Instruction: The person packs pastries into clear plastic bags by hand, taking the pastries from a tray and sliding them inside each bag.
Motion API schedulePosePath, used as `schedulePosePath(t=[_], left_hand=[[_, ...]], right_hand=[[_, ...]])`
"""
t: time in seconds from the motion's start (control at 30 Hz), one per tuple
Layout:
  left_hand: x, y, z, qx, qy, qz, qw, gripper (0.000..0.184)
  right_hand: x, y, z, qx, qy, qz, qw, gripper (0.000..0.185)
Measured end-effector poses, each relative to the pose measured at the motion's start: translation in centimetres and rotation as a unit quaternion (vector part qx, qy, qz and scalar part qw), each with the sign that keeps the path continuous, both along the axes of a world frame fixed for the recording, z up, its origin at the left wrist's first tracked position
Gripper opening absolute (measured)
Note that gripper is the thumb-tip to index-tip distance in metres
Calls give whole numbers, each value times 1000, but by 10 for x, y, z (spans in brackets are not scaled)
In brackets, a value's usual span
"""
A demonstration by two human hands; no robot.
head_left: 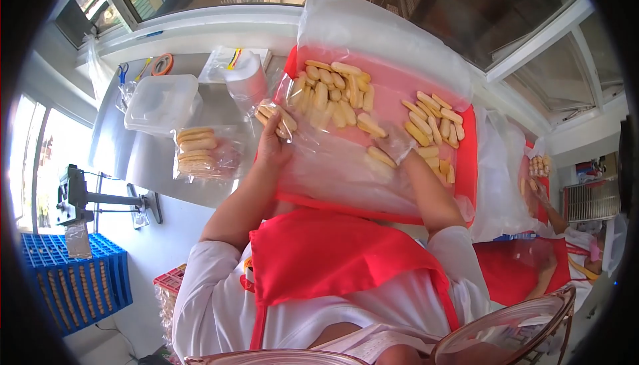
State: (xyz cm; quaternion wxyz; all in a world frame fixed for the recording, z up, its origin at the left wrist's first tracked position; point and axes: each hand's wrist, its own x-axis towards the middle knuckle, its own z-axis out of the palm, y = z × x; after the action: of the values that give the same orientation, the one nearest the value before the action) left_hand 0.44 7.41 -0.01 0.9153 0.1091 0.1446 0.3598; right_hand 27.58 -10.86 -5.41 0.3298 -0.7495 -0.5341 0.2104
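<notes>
My left hand (271, 144) is closed around a clear plastic bag (281, 117) with several finger-shaped biscuits in it, over the left edge of a red tray (469, 165). Inside the tray, my right hand (397, 144), in a thin clear glove, has its fingers at a pale biscuit (371, 125); the grip is too blurred to make out. Below that hand lies another biscuit (381, 157). A heap of biscuits (333, 92) fills the upper left of the tray, and a second group (432, 119) lies on the right. Plastic sheeting lines the tray.
Filled bags (197, 152) lie on the metal table (113, 145) at left, near a lidded plastic container (162, 103), orange tape (162, 64) and a plastic roll (245, 75). A blue crate (76, 278) stands lower left. At far right a co-worker (579, 245) reaches into another tray.
</notes>
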Motion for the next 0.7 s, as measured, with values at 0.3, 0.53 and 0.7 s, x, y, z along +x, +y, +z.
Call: schedulePosePath(t=[0.3, 0.53, 0.7], left_hand=[[-2, -12, 34, -70, -51, 67, 994, 25], [7, -43, 47, 59, -6, 77, 995, 37], [3, -55, 65, 35, -31, 51, 998, 39]], right_hand=[[-120, -13, 89, 131, 531, -128, 827, 51], [-152, -6, 112, 183, 603, -82, 772, 55], [-177, 4, 124, 196, 524, -68, 826, 51]])
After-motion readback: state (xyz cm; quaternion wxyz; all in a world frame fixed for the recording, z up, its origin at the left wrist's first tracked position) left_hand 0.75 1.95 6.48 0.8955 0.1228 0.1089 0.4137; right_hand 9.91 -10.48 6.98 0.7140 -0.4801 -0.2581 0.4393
